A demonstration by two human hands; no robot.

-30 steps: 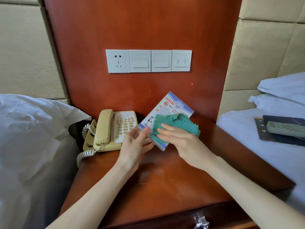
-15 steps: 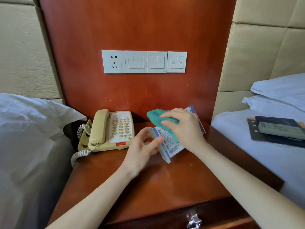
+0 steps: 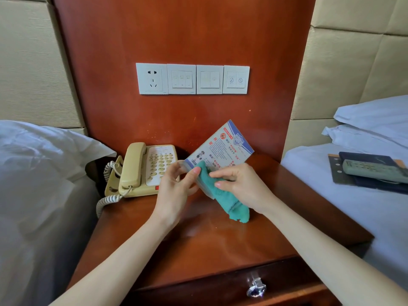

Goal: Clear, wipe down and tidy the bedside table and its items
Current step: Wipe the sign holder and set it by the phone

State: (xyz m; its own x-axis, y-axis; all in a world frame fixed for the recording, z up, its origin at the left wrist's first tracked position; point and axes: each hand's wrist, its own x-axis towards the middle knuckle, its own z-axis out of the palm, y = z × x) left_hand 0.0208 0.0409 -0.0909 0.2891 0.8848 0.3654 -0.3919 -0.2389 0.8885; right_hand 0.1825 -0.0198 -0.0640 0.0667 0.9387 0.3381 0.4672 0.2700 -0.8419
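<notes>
Fingers of both hands pinching card (image 3: 223, 146) and green cloth (image 3: 223, 195) — above glossy wooden bedside table (image 3: 198, 246), beds either side

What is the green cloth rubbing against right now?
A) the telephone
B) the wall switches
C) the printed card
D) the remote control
C: the right hand presses the green cloth against the printed card, which the left hand holds above the bedside table.

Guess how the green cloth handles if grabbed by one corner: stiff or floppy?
Likely floppy: the green cloth bunches under the right hand and its free end droops toward the bedside table. Probably light. Its fuzzy surface suggests good grip, not slippery.
</notes>
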